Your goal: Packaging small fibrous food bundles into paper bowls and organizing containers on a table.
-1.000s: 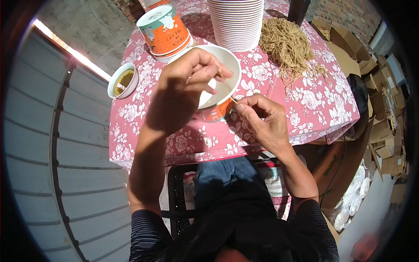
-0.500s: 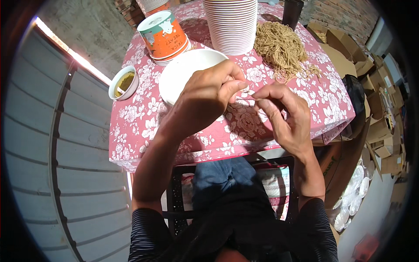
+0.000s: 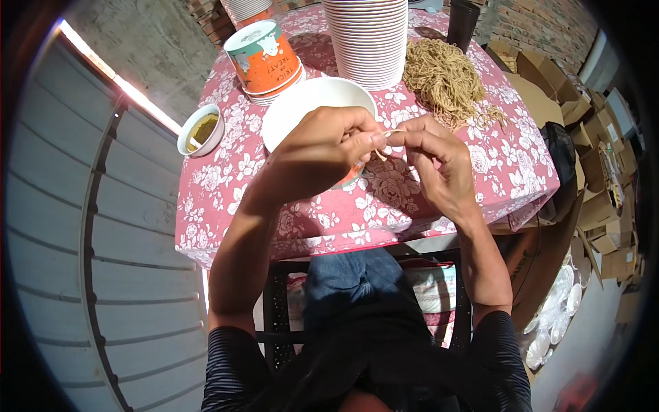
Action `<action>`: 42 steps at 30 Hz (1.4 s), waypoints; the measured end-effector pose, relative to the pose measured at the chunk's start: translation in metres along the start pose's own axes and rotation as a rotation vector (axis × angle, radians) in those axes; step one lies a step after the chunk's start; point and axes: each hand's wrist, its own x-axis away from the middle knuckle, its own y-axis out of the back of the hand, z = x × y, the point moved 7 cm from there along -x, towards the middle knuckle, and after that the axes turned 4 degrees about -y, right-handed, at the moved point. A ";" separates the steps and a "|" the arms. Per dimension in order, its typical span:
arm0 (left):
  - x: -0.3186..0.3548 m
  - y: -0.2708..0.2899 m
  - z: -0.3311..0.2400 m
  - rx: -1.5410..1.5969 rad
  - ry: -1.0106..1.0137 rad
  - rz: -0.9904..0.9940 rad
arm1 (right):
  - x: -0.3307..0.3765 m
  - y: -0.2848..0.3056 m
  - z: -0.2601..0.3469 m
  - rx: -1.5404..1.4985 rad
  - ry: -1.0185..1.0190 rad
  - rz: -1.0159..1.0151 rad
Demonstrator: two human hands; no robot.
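A short length of tan string (image 3: 393, 131) runs between my two hands above the near part of the table. My left hand (image 3: 322, 145) is closed, with its thumb and forefinger pinching the string. From the other side my right hand (image 3: 439, 161) also grips it between thumb and forefinger; a loose end hangs below the left fingertips. Behind and beneath my left hand is a paper bucket (image 3: 292, 110), its white inside facing up. Some of its orange printed outside shows under that hand; the rest is hidden. Any knot in the string is too small to make out.
A heap of tan strings (image 3: 443, 79) lies at the back right, near a dark cup (image 3: 462, 26). Stacked white-rimmed buckets (image 3: 367, 44) stand beside upturned orange buckets (image 3: 266, 65). A bowl of greenish-yellow liquid (image 3: 201, 132) sits at the left edge. Cardboard boxes (image 3: 611, 199) crowd the right.
My hands have come closer together, the right one moving left and slightly up. The string now shows as a small bend between the fingertips. The view has shifted slightly.
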 end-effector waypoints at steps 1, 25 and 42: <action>0.000 0.002 0.001 -0.005 0.019 -0.028 | 0.002 -0.002 0.002 -0.001 0.000 0.001; -0.001 -0.004 0.011 0.516 -0.065 -0.043 | 0.019 -0.016 0.014 0.191 -0.142 -0.020; 0.008 0.004 0.008 0.119 -0.058 -0.181 | 0.019 -0.019 -0.013 -0.385 -0.457 -0.095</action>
